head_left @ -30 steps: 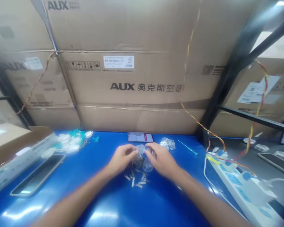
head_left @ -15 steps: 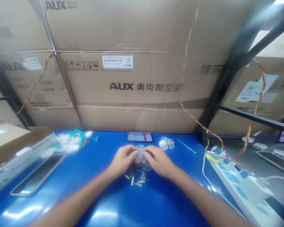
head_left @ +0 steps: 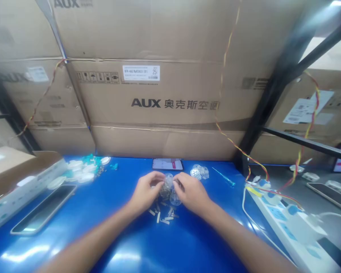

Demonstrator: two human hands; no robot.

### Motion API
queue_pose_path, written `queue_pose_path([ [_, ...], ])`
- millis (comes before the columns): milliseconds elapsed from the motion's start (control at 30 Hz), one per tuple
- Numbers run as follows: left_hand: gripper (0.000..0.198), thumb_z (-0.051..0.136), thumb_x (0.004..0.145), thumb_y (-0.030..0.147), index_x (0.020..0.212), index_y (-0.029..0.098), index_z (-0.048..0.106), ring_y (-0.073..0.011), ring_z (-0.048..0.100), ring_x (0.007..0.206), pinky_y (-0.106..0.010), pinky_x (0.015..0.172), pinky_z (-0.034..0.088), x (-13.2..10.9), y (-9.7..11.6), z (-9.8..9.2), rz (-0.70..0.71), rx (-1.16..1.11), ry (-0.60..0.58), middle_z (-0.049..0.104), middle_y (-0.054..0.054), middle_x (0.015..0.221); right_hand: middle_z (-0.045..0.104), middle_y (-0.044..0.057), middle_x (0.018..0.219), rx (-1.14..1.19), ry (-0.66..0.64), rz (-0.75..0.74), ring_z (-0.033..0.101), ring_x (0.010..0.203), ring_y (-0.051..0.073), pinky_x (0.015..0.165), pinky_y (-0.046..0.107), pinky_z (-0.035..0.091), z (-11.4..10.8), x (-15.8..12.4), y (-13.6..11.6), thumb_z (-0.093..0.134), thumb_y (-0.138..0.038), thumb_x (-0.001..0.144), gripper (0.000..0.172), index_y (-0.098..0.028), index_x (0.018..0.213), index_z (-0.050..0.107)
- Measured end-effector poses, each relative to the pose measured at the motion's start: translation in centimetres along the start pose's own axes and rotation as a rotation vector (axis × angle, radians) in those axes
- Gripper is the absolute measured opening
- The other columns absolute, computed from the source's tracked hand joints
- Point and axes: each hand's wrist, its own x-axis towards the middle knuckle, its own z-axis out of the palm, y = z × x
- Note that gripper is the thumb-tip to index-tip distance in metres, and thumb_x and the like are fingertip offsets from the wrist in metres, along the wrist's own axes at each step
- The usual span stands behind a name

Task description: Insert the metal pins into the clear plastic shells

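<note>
Between my two hands is a clear round plastic piece (head_left: 168, 179), pinched at its edges. My left hand (head_left: 146, 191) closes thumb and fingers on its left side. Its right side is gripped by my right hand (head_left: 192, 192), fingers curled. Another clear plastic disc (head_left: 175, 198) lies just below, beside my right fingertips. Small parts under the hands are partly hidden and blurred. Nearer to me, several small pale strips (head_left: 158, 217) are scattered on the blue table (head_left: 147, 246).
A phone (head_left: 167, 164) lies at the back, with clear discs (head_left: 199, 171) and a thin teal screwdriver (head_left: 224, 176) right of it. At left are white round parts (head_left: 83, 172), another phone (head_left: 44, 209) and an open carton (head_left: 25, 189). A power strip (head_left: 284, 223) with plugs stands at right.
Both hands stay nearly in place around the clear plastic piece, with slight finger movement. The whole view has shifted very slightly.
</note>
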Motion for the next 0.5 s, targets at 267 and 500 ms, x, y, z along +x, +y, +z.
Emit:
queue_pose_path([
  [267, 0.031, 0.048, 0.085, 0.013, 0.116, 0.019, 0.054, -0.0198, 0.06, 0.097, -0.034, 0.088, 0.047, -0.3, 0.5, -0.7, 0.293, 0.472, -0.019, 0.064, -0.007, 0.101, 0.065, 0.005, 0.086, -0.124, 0.006, -0.046, 0.059, 0.078, 0.018, 0.07, 0.027, 0.04, 1.0, -0.2, 0.0, 0.047, -0.022, 0.092, 0.017, -0.019, 0.093, 0.064],
  [500, 0.036, 0.037, 0.092, 0.012, 0.125, 0.015, 0.049, -0.0248, 0.052, 0.099, -0.041, 0.087, 0.046, 0.1, 1.4, -0.9, 0.545, 0.791, -0.13, 0.059, -0.013, 0.108, 0.062, 0.01, 0.092, -0.215, 0.001, -0.185, 0.055, 0.087, 0.022, 0.075, 0.031, 0.04, 0.4, 0.1, -0.4, 0.046, -0.019, 0.092, 0.016, -0.017, 0.092, 0.062],
])
